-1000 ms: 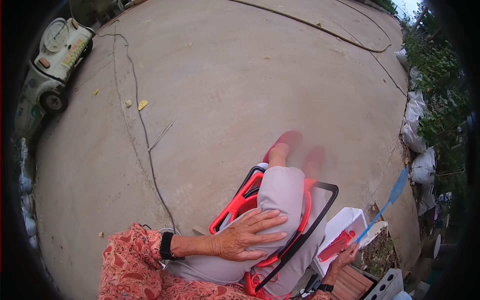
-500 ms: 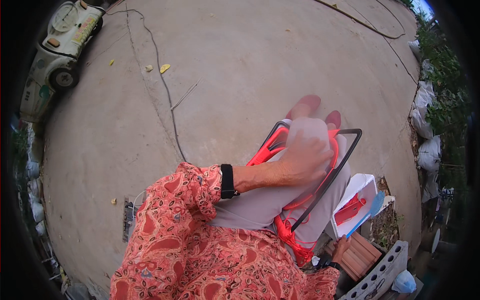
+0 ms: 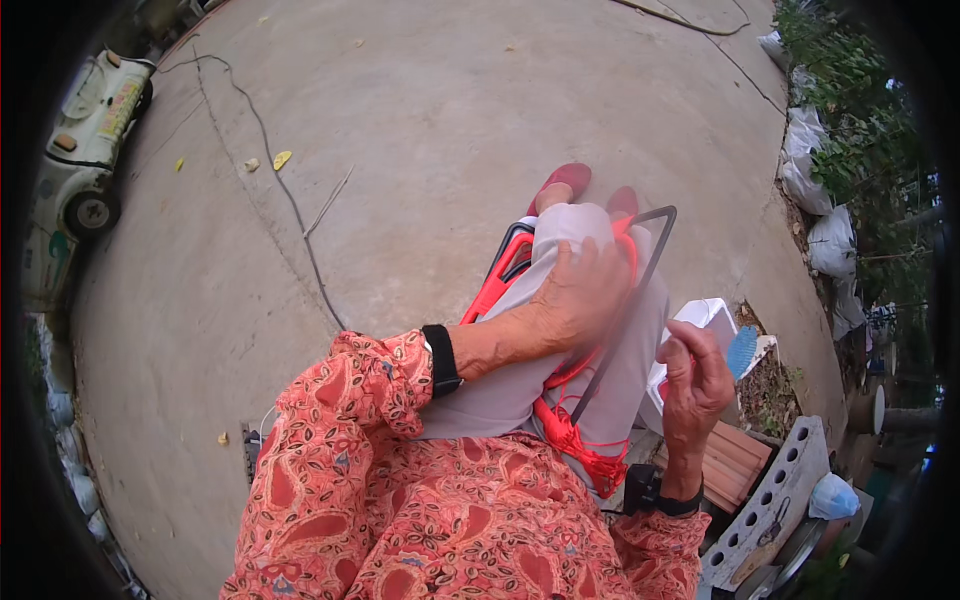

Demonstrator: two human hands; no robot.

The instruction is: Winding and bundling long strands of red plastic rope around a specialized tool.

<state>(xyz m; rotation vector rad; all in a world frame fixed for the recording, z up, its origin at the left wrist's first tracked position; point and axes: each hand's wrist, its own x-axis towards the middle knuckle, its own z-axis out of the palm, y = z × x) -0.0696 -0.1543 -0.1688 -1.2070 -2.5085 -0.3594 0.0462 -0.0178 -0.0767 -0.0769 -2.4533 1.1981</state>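
My left hand (image 3: 580,300) lies over my left knee with its fingers stretched out and blurred; I read it as open. Beside it, a red plastic piece with a black frame (image 3: 655,262) lies across my lap, its right bar blurred. A bundle of red cord (image 3: 565,430) hangs at the frame's near end. My right hand (image 3: 695,385) is raised right of my knees, its fingers bent together in a pinch. Whatever may be between those fingertips is too small to make out. Behind this hand shows the bristled head of a blue brush (image 3: 741,352).
At my right stand a white box (image 3: 712,316), reddish-brown bricks (image 3: 730,462) and a grey block with holes (image 3: 770,505). A blue-and-white mask (image 3: 833,496) lies on the block's far side. A dark cable (image 3: 262,130) crosses the concrete; a white vehicle (image 3: 95,165) stands far left.
My right hand has come up and away from the blue brush's handle, with its fingers now pinched. The view has shifted slightly. My left hand stays over the knee.
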